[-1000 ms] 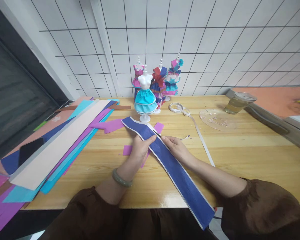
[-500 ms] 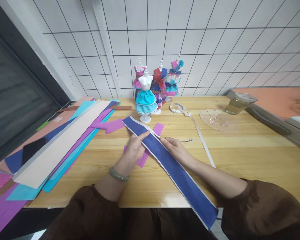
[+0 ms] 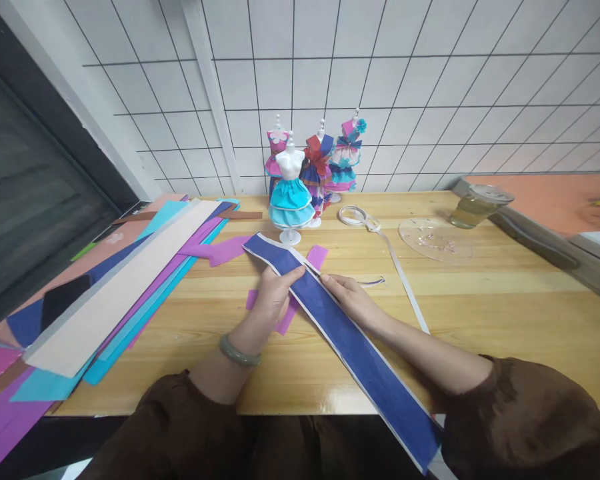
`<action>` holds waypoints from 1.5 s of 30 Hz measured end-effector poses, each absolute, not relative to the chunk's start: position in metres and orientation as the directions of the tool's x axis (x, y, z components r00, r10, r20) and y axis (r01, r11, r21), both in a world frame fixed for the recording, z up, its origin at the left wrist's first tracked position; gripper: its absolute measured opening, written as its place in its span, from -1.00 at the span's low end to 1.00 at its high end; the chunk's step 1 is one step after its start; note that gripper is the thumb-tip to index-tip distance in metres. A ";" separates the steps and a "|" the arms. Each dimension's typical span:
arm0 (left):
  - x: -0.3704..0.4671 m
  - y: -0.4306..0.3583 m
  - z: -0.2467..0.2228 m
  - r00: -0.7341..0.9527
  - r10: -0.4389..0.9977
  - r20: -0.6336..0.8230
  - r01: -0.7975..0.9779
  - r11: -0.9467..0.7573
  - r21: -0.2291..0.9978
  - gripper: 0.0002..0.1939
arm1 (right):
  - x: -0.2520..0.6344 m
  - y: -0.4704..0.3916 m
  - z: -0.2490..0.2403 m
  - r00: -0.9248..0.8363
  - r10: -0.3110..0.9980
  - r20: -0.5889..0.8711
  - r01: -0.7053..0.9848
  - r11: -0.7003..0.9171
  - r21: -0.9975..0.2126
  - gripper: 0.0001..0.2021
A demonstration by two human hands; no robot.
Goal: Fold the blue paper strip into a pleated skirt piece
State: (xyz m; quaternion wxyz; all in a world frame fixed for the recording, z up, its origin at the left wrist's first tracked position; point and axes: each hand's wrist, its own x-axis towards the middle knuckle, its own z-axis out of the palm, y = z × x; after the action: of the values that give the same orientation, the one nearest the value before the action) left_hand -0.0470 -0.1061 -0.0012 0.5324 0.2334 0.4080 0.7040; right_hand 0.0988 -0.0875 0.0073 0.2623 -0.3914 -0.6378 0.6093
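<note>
Blue strip's [image 3: 353, 333] near end has slid a bit further toward 5 o'clock since the earlier frame. Strip: long, deep blue, white along both long edges, slightly wavy, far end near center, near end hanging past the table's near edge. Left hand [image 3: 275, 290] clamped on it, thumb on top; right hand [image 3: 343, 288] fingers together on a dark, thin tool [image 3: 312, 269] at its right edge, tool mostly hidden. Wood table [image 3: 480, 347], pale, glossy, visible grain. Purple pieces [image 3: 287, 317] partly under strip; coloured sheets [image 3: 125, 287] with phone [image 3: 64, 300] at 8 to 9 o'clock. White ribbon [image 3: 404, 283] toward 4; clear dish [image 3: 433, 241] and cup [image 3: 480, 205] about 3. Dressed mini mannequins [image 3: 290, 193] at 12, white tiled wall [image 3: 330, 40] behind, dark panel [image 3: 35, 160] toward 10.
</note>
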 end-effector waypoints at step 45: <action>-0.041 -0.107 -0.010 -0.268 0.962 -0.052 -0.481 -0.087 0.872 -0.59 | 0.098 -0.084 0.004 -0.541 0.833 -0.118 0.097 -0.078 -0.992 -0.54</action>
State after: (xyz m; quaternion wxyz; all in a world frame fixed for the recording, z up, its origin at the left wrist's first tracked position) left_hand -0.0411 -0.1066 -0.0101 0.5316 0.2886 0.4168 0.6785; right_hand 0.0982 -0.0838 0.0039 0.2927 -0.3793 -0.6128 0.6285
